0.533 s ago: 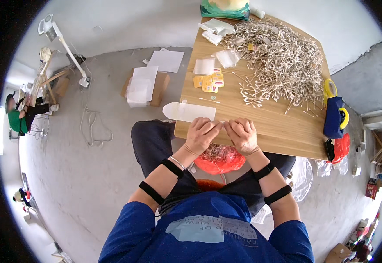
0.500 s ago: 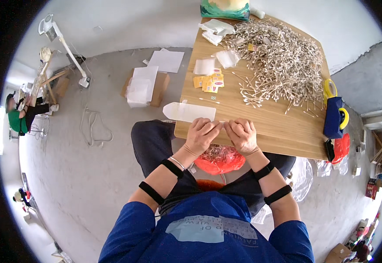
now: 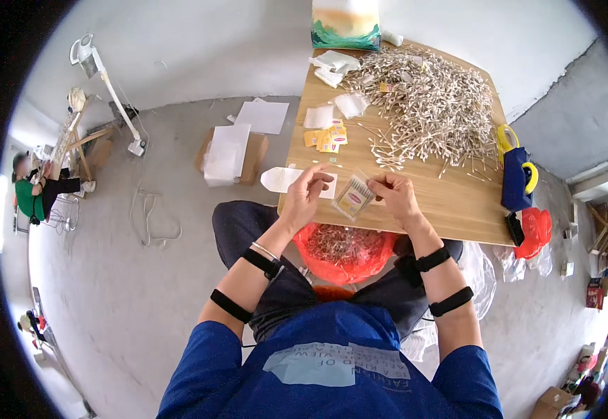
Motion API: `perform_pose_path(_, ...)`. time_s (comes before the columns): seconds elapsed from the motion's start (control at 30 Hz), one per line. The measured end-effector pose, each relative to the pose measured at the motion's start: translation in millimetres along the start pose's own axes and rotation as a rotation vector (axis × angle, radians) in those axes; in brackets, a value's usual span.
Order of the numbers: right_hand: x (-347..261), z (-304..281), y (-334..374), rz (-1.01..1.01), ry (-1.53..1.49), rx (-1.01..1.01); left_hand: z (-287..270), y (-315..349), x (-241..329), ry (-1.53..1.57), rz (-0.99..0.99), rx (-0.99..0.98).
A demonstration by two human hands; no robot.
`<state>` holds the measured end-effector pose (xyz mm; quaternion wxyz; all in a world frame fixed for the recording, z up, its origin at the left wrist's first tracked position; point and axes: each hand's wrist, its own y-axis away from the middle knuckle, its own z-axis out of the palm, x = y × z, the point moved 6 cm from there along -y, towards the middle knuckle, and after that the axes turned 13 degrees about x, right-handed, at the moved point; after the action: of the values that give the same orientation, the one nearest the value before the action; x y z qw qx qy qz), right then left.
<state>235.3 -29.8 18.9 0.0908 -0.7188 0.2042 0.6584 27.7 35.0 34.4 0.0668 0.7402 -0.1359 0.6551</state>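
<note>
A small clear packet of cotton swabs [image 3: 353,197] with a yellow label is pinched at its upper right corner by my right hand [image 3: 397,197]. It tilts above the table's front edge. Left of the packet my left hand [image 3: 301,199] holds nothing, its fingers apart, over the right part of a white paper strip [image 3: 278,179] with a pointed end. Just beyond lie a loose swab and several yellow label cards [image 3: 329,138]. Empty clear bags [image 3: 319,117] rest behind the cards. A large heap of loose cotton swabs [image 3: 433,112] covers the far right of the table.
A red plastic bag [image 3: 346,255] full of swabs sits below the table edge, between my legs. On the table's right edge stands a blue tape dispenser [image 3: 517,180] with yellow rolls. White sheets [image 3: 227,155] lie on a cardboard box at left. A person in green [image 3: 30,199] sits far left.
My hands, close together at the table edge before, have moved apart. My left hand has opened, and the swab packet now shows in my right hand. The view has shifted slightly.
</note>
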Motion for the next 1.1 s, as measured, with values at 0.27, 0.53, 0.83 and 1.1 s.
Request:
perform_pose_path(0.27,-22,12,53,0.497,-0.686,-0.255,28,51,109,-0.126,0.619,-0.205)
perform_pose_path(0.53,-33,28,97,0.539,-0.859,-0.353,42,70,128,0.04,0.53,-0.404)
perform_pose_path(0.83,-22,27,102,0.471,-0.891,-0.473,51,79,133,0.032,0.518,-0.471)
perform_pose_path(1.1,-32,20,106,0.51,-0.833,-0.413,65,78,138,-0.011,0.522,-0.493)
